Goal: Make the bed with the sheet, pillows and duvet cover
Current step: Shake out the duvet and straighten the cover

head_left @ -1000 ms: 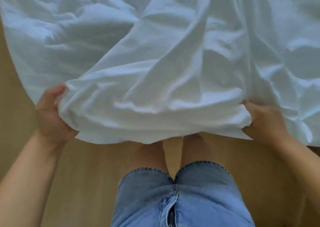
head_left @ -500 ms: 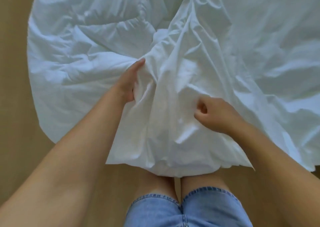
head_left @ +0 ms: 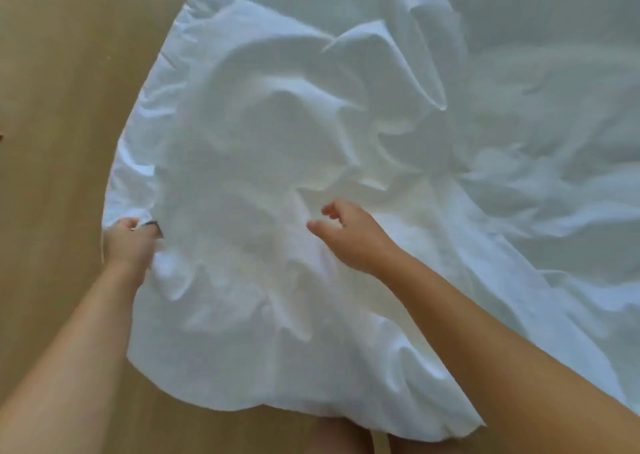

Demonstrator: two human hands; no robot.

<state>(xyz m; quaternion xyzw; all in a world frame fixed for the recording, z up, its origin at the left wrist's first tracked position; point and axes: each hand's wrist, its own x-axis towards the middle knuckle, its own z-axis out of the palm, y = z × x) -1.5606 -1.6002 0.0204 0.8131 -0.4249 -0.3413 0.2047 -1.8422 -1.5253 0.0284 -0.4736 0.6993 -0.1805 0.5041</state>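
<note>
Left hand pinches the crumpled sheet by its edge where it hangs over the floor, right hand hovers loose and empty above it, so a one-handed tug could drag it crooked.

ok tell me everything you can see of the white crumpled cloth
The white crumpled cloth looks like thin, soft cotton, plain and heavily wrinkled, with raised folds across its middle. It fills most of the view, its curved edge showing against the tan floor. The left hand grips its left edge, beside a small dark mark. The right hand is over its middle, fingers loosely curled, holding nothing; contact is unclear. Sheet or duvet cover: cannot tell.
</note>
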